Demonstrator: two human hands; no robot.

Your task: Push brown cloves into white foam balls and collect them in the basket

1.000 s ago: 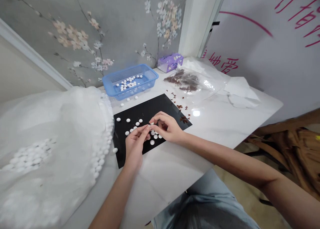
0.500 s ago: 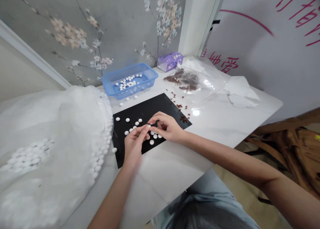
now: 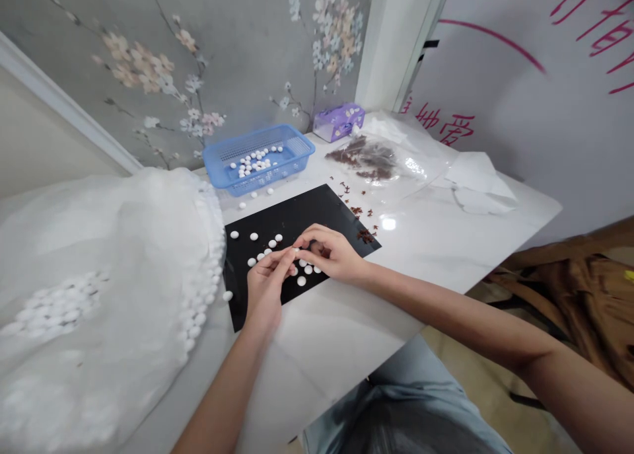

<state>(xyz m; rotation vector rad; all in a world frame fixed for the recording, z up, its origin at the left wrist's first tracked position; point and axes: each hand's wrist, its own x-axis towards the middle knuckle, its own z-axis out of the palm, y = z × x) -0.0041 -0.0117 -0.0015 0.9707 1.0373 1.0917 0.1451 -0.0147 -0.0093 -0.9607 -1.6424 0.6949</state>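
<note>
My left hand (image 3: pixel 267 284) and my right hand (image 3: pixel 334 252) meet above a black mat (image 3: pixel 292 209). Between their fingertips is a small white piece (image 3: pixel 296 250), pinched from both sides and partly hidden by the fingers. Several round white pieces (image 3: pixel 301 281) lie on the mat around and below the hands. Small reddish-brown bits (image 3: pixel 365 235) are scattered at the mat's right corner and on the table beyond it.
A blue basket (image 3: pixel 218 170) holding white pieces stands behind the mat, beside a purple box (image 3: pixel 339 122). A clear bag of brown bits (image 3: pixel 376 160) lies at the back right. A large white bag (image 3: pixel 133 256) covers the table's left side.
The hands keep almost the same pose, with the white piece still between the fingertips. The whole view has shifted very slightly.
</note>
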